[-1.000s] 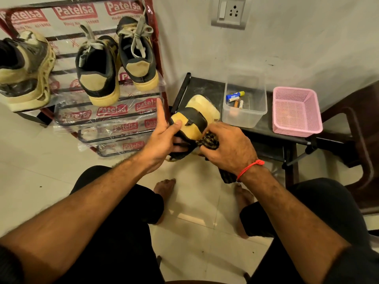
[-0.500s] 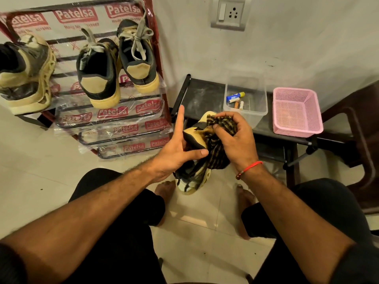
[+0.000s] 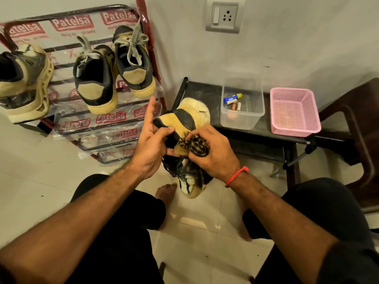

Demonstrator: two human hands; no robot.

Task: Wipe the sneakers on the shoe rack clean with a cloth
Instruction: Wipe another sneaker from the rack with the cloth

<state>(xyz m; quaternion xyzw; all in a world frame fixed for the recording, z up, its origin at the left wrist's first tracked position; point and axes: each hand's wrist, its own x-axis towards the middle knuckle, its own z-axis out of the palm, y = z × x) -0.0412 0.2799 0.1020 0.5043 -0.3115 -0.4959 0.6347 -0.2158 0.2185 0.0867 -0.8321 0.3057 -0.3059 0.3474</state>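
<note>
A tan and black sneaker (image 3: 185, 119) hangs in front of my knees with its toe end up. My left hand (image 3: 150, 144) holds it from the left, thumb on the black upper and index finger sticking straight up. My right hand (image 3: 213, 150) grips a dark checked cloth (image 3: 194, 145) bunched against the sneaker's side. A pair of tan and black sneakers (image 3: 111, 74) stands on the red and black shoe rack (image 3: 151, 64). A third sneaker (image 3: 24, 85) sits at the rack's left end.
A black bench (image 3: 207, 93) by the wall carries a clear tub (image 3: 242, 117) of small items and a pink basket (image 3: 295, 111). A dark chair (image 3: 356, 128) stands at the right. My bare feet rest on pale floor tiles. A wall socket (image 3: 224, 15) is above.
My right hand slid the cloth down the sneaker from near the toe to its side. The toe end is uncovered again. My left hand kept its hold.
</note>
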